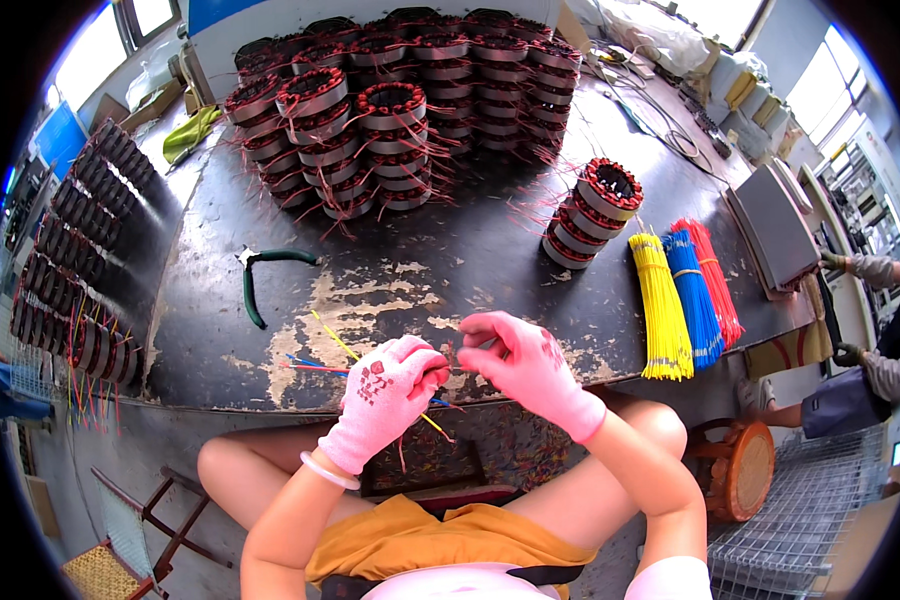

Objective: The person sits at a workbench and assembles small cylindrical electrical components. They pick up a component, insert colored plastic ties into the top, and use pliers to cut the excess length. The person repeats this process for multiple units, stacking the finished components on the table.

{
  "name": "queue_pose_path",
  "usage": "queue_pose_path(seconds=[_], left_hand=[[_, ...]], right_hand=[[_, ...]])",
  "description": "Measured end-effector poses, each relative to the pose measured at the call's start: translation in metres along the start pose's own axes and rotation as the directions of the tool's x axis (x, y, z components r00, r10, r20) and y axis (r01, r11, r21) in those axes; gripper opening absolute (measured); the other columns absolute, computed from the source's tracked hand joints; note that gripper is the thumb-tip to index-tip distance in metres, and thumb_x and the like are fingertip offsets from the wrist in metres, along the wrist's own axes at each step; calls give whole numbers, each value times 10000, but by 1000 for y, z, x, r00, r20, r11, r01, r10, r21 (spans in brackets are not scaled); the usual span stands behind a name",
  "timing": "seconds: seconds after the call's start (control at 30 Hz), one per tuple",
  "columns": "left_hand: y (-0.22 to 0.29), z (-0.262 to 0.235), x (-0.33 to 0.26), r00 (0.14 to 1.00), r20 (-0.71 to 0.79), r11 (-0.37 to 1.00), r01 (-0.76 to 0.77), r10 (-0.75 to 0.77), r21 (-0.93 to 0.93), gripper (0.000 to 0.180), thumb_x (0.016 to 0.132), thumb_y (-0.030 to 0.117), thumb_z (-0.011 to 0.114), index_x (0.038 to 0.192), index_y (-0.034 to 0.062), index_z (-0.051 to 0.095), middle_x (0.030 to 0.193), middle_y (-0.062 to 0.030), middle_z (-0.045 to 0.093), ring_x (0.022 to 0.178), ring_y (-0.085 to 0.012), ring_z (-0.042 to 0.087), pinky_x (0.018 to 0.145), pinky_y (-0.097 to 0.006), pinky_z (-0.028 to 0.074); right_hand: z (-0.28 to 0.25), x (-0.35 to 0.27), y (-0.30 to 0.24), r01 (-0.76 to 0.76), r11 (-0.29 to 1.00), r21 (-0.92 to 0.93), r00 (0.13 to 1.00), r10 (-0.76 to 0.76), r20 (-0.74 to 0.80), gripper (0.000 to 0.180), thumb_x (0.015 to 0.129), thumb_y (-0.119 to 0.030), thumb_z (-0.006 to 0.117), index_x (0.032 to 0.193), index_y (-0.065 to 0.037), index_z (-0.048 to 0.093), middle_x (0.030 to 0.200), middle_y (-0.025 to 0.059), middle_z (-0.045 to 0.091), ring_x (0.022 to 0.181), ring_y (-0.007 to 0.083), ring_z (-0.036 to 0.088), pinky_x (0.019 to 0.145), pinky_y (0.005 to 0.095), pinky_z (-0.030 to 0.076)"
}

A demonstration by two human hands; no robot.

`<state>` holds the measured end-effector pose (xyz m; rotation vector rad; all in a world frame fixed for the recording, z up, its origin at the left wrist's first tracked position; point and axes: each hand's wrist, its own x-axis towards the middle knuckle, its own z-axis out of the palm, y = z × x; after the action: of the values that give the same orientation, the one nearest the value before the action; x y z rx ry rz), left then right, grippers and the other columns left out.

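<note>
Both my hands wear pink gloves and meet over the near edge of the black worktable. My left hand (390,390) is closed around a few thin wires. A yellow wire (336,335), with blue and red ones beside it, sticks out past its far left side, and other ends hang below the hand. Just to its right, my right hand (525,365) has its fingers curled in a pinch; what lies between the fingertips is too small to make out. Green-handled cutting pliers (255,280) lie farther left on the tabletop.
Stacked motor stators (390,110) with red windings and loose leads fill the back. A smaller stator stack (595,215) stands right of centre, near yellow (662,310), blue (697,300) and red (712,280) wire bundles. More stators (80,340) stand at left. Another person's gloved hand (875,270) shows at right.
</note>
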<state>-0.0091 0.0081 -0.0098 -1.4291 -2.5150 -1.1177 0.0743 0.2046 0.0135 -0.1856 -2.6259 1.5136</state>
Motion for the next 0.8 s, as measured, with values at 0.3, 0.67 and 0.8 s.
queue_pose_path(seconds=[0.3, 0.67, 0.8], left_hand=[[0, -1, 4, 1000, 13, 999, -14, 14, -36, 109, 834, 93, 719, 940, 78, 700, 957, -69, 669, 884, -296, 665, 757, -404, 538], [-2, -1, 1, 1000, 9, 999, -1, 1, -35, 111, 828, 79, 710, 935, 77, 681, 937, -71, 650, 867, -300, 660, 740, -398, 534], [-5, 2, 3, 998, -4, 996, -66, 66, -51, 117, 841, 104, 707, 939, 85, 646, 933, -63, 636, 859, -290, 649, 736, -405, 529]], right_hand=[[7, 5, 18, 189, 952, -242, 964, -134, 228, 220, 928, -210, 677, 1083, -53, 679, 977, 66, 717, 799, 190, 675, 712, 320, 538], [-1, -4, 6, 427, 804, -413, 901, -418, 117, 223, 843, -129, 734, 1056, -84, 684, 963, 90, 684, 864, 300, 665, 735, 403, 537], [10, 6, 24, 168, 985, -28, 982, -165, 89, 185, 887, -179, 722, 1026, -67, 675, 809, 63, 668, 741, 192, 657, 679, 345, 523]])
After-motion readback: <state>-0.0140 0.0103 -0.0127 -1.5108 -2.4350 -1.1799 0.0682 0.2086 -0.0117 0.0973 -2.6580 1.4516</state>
